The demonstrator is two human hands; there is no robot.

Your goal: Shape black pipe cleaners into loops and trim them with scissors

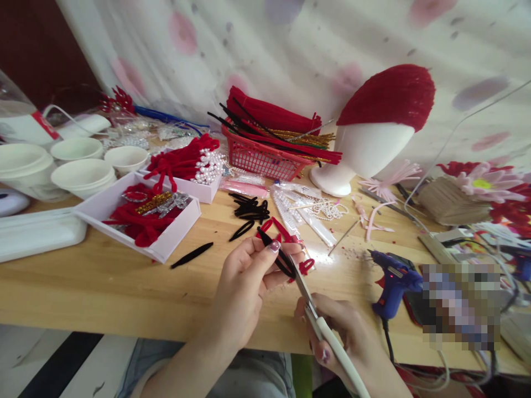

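Black and red chenille, a looped pipe-cleaner piece (281, 255), sits pinched in my left hand (244, 287), thumb and fingers pressed together on it just above the wooden worktop (103, 287). My right hand (352, 342) closes its grip around white-handled scissors (319, 320), blades touching the piece. From the head view, the scissor handles run out of frame, and I cannot tell how the loops join.

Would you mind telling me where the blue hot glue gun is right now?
In the head view, the blue hot glue gun rests on the wooden table at the right, just beyond the right hand holding the white-handled scissors.
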